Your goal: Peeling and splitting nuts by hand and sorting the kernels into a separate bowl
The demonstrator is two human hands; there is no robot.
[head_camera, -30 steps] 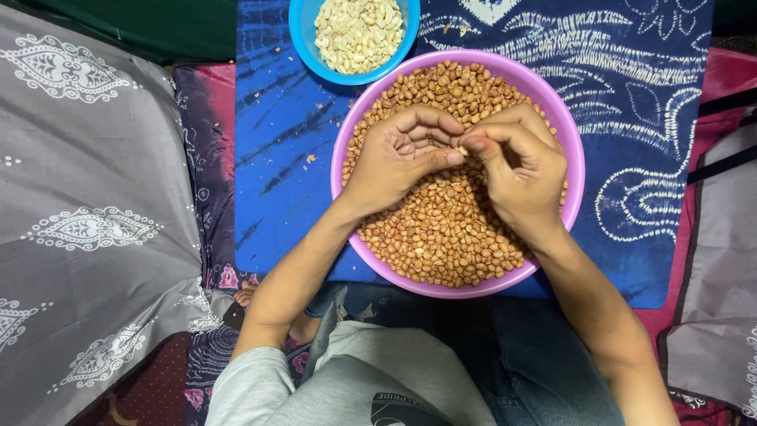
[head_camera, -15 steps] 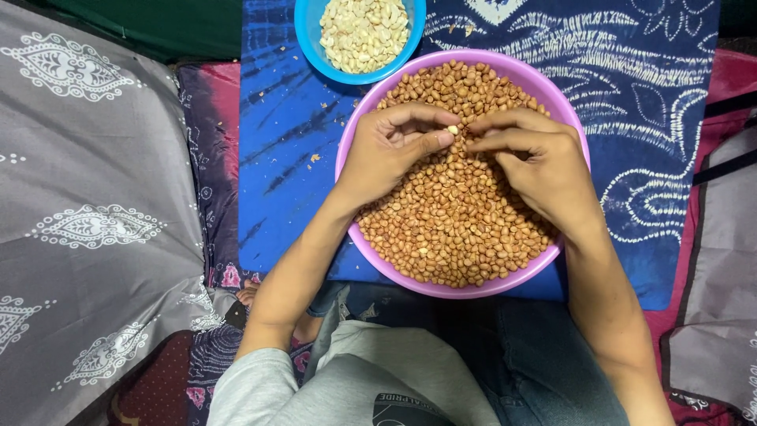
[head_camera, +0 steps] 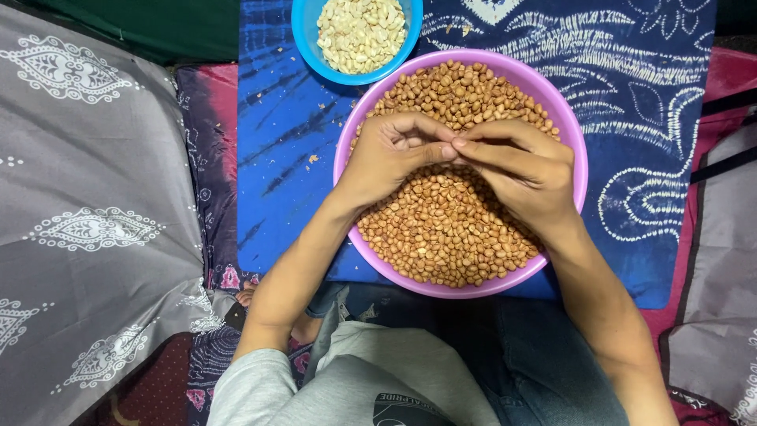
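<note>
Both hands are down over the purple bowl (head_camera: 569, 126), and they meet right in the middle of it. The left hand (head_camera: 386, 158) comes in from the left, fingers curled, thumb and forefinger pinched together at its tip. The right hand (head_camera: 524, 170) comes in from the right, fingers stretched long and pointing left, their tips touching the left hand's pinch. Whatever sits between those fingertips is hidden; I cannot tell whether a nut is gripped there, though both hands look closed in a pinch, not slack.

The brown peanuts (head_camera: 441, 229) lie directly under both hands, a full heap filling the bowl nearly to its rim. They are small, oval, reddish-brown with their skins on, piled every which way, so no single long axis. Neither hand is nearer; both rest on the heap, wrists toward the near side.

Off to the far left, just beside the purple bowl's rim and looking to touch it, sits the blue bowl (head_camera: 303, 35), holding pale, skinless peanuts (head_camera: 359, 31). It lies on the left hand's side, closer to that hand than to the right.

Everything rests on a blue patterned cloth (head_camera: 276, 158), with a few crumbs scattered on it. A grey patterned cushion (head_camera: 87, 221) lies at far left.
</note>
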